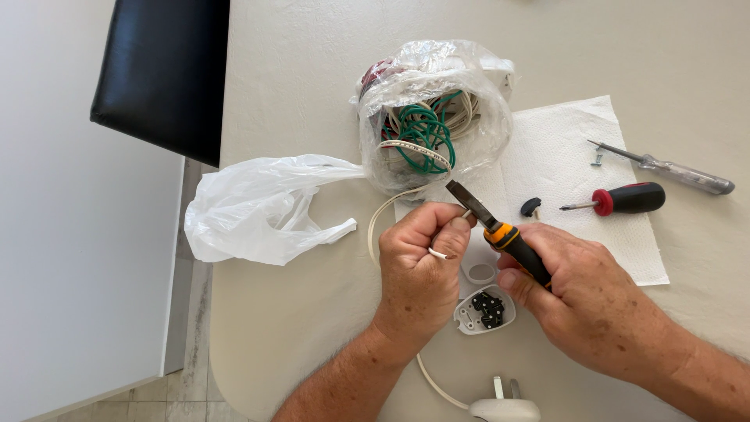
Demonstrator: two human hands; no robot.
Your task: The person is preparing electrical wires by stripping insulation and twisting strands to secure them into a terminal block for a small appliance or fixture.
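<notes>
My left hand (418,270) is closed around a thin white cable (378,219), pinching its cut end near my fingertips. My right hand (582,301) grips a knife with an orange and black handle (512,244); its dark blade (469,202) points up-left and rests against the cable end at my left fingers. Below my hands lies an opened white plug base (484,312) with black parts inside. A round white piece (482,273) sits just above it. The white plug cover with two prongs (504,405) lies at the near table edge, with the cable running to it.
A clear bag of coiled green and white wires (430,117) stands behind my hands. A crumpled white plastic bag (262,207) lies left. On a paper towel (562,148) rest a red-and-black screwdriver (625,198), a clear-handled screwdriver (672,170), a small black knob (530,206) and a screw (597,159). A black chair (164,70) stands far left.
</notes>
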